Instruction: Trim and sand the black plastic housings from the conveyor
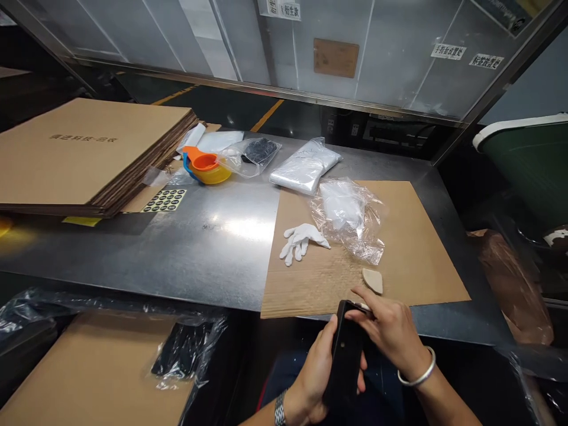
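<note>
My left hand (317, 370) is wrapped around a long black rectangular case-like part (344, 361), tilted upright in front of my lap. At the upper end of this part, my right hand (388, 325) pinches a small pale piece (360, 306) against its edge; the fingers hide most of that piece. Just beyond the right fingertips, a beige wedge-shaped pad (373, 281) lies on the flat cardboard sheet (412, 248). A white glove (304, 241) rests on the same sheet, left of a clear plastic bag with white contents (342, 207).
A tall cardboard stack (89, 154) fills the table's left side. Along the back are orange and yellow scoops (206, 165), a bag with a dark grey lump (257, 152) and a silvery packet (306, 167). Below left, a plastic-lined box holds a bagged black item (181, 352).
</note>
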Demonstrator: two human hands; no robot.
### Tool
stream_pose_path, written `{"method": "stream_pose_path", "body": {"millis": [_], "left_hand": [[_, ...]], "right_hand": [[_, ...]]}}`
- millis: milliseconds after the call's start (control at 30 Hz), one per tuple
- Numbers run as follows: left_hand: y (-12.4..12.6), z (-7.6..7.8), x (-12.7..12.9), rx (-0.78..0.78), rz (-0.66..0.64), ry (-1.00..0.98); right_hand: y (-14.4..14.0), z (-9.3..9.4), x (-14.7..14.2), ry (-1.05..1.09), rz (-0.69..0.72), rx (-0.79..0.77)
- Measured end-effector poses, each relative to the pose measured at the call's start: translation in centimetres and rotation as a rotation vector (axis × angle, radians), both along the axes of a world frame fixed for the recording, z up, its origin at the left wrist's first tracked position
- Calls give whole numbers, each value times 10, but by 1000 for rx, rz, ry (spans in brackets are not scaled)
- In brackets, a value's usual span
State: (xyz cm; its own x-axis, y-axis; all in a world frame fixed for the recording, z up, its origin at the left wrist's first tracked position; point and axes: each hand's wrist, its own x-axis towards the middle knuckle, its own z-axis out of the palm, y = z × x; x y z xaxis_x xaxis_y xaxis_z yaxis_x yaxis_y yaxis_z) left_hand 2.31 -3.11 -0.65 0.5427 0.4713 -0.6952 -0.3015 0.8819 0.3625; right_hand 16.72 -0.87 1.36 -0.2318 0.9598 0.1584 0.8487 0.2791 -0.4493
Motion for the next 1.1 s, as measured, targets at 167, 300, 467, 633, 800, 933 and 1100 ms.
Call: {"method": "stream_pose_path", "body": {"millis": [167,300,467,633,800,933,1100], "left_hand": [[-1,2,-2,17,-73,19],[-1,2,-3,38,-75,-1],[2,1,-5,88,-1,15],[0,-2,0,210,104,121],[-3,-5,2,246,109,139],[-1,-10,0,157,137,109],[7,-10,1,37,279,67]], "right_hand": [[8,1,6,264,116,-169],[12,-5,7,372,59,-237],[1,-15,9,438,-83,-305],[-13,-22,2,624,-175,-482],[-8,-30,0,702,-255,-531],[-16,-33,-6,737,-226,-549],[-41,-32,-19,840,-189,-635]]}}
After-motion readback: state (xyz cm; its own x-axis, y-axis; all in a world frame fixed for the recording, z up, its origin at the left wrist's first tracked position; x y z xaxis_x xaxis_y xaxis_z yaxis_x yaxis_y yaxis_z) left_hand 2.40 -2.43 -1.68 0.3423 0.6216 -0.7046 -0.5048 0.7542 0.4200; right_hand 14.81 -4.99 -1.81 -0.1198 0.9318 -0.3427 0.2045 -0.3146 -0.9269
